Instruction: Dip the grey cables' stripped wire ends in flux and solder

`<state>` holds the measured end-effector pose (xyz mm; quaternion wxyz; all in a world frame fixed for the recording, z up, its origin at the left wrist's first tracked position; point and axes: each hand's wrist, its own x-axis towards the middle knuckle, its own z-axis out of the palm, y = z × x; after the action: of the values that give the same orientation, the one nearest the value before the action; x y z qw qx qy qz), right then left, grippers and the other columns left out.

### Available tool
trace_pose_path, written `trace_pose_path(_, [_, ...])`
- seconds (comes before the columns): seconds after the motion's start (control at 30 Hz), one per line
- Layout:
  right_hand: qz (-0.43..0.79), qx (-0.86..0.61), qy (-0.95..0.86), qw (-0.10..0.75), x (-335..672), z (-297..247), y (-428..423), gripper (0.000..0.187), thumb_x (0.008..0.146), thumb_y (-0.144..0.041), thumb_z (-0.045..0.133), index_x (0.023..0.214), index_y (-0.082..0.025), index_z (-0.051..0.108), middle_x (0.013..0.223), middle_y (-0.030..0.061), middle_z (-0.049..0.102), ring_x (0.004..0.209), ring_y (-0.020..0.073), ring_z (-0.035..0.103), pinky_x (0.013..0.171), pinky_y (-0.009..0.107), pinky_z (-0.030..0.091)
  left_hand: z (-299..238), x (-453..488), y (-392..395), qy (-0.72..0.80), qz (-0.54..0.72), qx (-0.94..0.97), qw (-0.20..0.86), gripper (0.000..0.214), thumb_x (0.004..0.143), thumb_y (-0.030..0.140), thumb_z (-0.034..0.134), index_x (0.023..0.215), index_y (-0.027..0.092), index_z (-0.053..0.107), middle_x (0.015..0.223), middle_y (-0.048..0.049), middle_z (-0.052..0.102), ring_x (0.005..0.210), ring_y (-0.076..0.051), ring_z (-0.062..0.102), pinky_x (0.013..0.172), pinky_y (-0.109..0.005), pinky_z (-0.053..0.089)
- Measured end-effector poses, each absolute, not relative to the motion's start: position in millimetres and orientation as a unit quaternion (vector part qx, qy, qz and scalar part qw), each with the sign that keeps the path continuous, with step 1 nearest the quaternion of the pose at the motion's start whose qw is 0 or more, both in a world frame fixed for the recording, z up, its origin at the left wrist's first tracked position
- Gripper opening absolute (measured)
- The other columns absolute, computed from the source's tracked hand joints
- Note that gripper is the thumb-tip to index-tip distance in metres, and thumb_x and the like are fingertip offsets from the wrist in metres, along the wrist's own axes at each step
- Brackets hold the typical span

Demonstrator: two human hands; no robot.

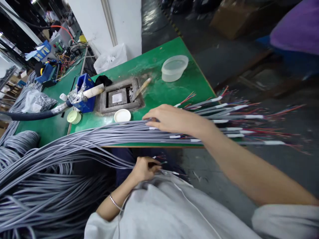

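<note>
A thick bundle of grey cables (104,134) lies across the near edge of the green table (154,63), its stripped ends with white labels and red wires (239,119) sticking out past the table's right side. My right hand (171,119) rests palm down on the bundle, fingers pressed onto the cables near the labels. Below the table edge, my left hand (144,168) is closed in a pinch on the thin wire ends of a single cable (161,163) held near my lap.
A grey metal solder pot (121,98) with a stick is set in the table. Beside it are a blue bin (86,93), a hose (32,114), two white lids and a clear plastic tub (174,67). Coiled cables fill the left. A person in purple (296,30) stands at the upper right.
</note>
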<state>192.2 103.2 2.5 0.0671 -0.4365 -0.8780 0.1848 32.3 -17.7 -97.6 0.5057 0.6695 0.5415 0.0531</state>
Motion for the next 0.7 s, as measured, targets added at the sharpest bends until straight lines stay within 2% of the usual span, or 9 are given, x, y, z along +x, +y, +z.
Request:
trace_pose_path(0.1, [0.131,-0.481,-0.863,0.079,177.2,-8.4,96.8,0.024,0.087,-0.019,0.049,0.094,-0.008,0.069,0.093,0.0152,0.070,0.093,0.0236,0.060,0.075,0.031,0.040,-93.0,24.1,-13.3,0.519,0.007,0.717,0.466,0.030,0.069,0.012,0.066,0.099,0.010,0.070,0.111,-0.0188,0.066,0.107,-0.031,0.060,0.095,-0.042,0.045])
trace_pose_path(0.17, [0.112,-0.494,-0.857,0.096,168.7,-11.8,95.3,0.023,0.087,-0.015,0.047,0.086,-0.007,0.069,0.088,0.0153,0.069,0.094,0.0251,0.057,0.074,0.032,0.038,-65.9,17.6,-11.4,0.484,0.011,0.745,0.458,0.031,0.074,0.017,0.064,0.104,0.012,0.069,0.117,-0.0173,0.064,0.110,-0.028,0.059,0.097,-0.039,0.044])
trace_pose_path(0.27, [0.084,-0.514,-0.843,0.138,162.9,-11.8,91.5,0.021,0.086,-0.012,0.046,0.088,-0.007,0.066,0.090,0.0155,0.067,0.097,0.0258,0.054,0.075,0.033,0.036,-11.8,6.1,-5.3,0.436,0.098,0.787,0.425,0.024,0.084,0.026,0.055,0.101,0.019,0.070,0.101,-0.0094,0.071,0.095,-0.021,0.066,0.088,-0.032,0.050])
trace_pose_path(0.37, [0.054,-0.527,-0.827,0.186,163.1,-8.0,78.6,0.024,0.088,-0.010,0.040,0.097,-0.006,0.063,0.097,0.0158,0.065,0.094,0.0240,0.053,0.078,0.034,0.034,30.2,-10.9,8.2,0.493,0.254,0.786,0.274,0.023,0.086,0.029,0.051,0.096,0.024,0.071,0.096,-0.0063,0.073,0.093,-0.021,0.066,0.087,-0.033,0.051])
trace_pose_path(0.43, [0.029,-0.496,-0.836,0.234,164.4,-3.0,64.0,0.028,0.090,-0.008,0.036,0.096,-0.009,0.063,0.093,0.0126,0.065,0.086,0.0203,0.054,0.076,0.032,0.034,45.7,-25.8,18.3,0.516,0.309,0.783,0.159,0.028,0.086,0.030,0.051,0.109,0.024,0.067,0.113,-0.0077,0.067,0.111,-0.024,0.058,0.098,-0.039,0.044])
trace_pose_path(0.47, [-0.001,-0.449,-0.846,0.287,164.8,0.6,55.4,0.030,0.089,-0.007,0.034,0.093,-0.009,0.064,0.087,0.0111,0.065,0.081,0.0194,0.054,0.073,0.032,0.035,50.3,-33.6,22.3,0.515,0.298,0.788,0.157,0.032,0.087,0.031,0.048,0.115,0.023,0.064,0.118,-0.0083,0.065,0.116,-0.025,0.055,0.101,-0.040,0.041])
trace_pose_path(0.57, [-0.050,-0.273,-0.879,0.387,161.5,15.3,27.9,0.034,0.089,-0.007,0.034,0.081,-0.012,0.066,0.074,0.0061,0.064,0.069,0.0162,0.052,0.067,0.031,0.036,56.9,-51.1,28.0,0.520,0.179,0.771,0.321,0.041,0.092,0.037,0.037,0.121,0.020,0.061,0.108,-0.0104,0.069,0.100,-0.024,0.064,0.091,-0.037,0.048])
trace_pose_path(0.63, [-0.036,-0.168,-0.915,0.366,152.4,25.4,11.9,0.033,0.089,-0.010,0.038,0.077,-0.015,0.068,0.070,0.0034,0.064,0.061,0.0142,0.050,0.058,0.030,0.035,58.3,-51.9,28.2,0.534,0.138,0.715,0.430,0.048,0.093,0.044,0.032,0.115,0.016,0.064,0.093,-0.0112,0.073,0.083,-0.022,0.068,0.081,-0.034,0.052])
trace_pose_path(0.7, [0.002,-0.108,-0.946,0.307,135.9,30.8,0.9,0.036,0.090,-0.010,0.036,0.080,-0.022,0.069,0.076,0.0013,0.068,0.063,0.0129,0.052,0.057,0.029,0.037,58.5,-41.8,28.5,0.536,0.151,0.666,0.496,0.053,0.090,0.051,0.035,0.112,0.013,0.066,0.091,-0.0116,0.073,0.080,-0.022,0.068,0.080,-0.034,0.053])
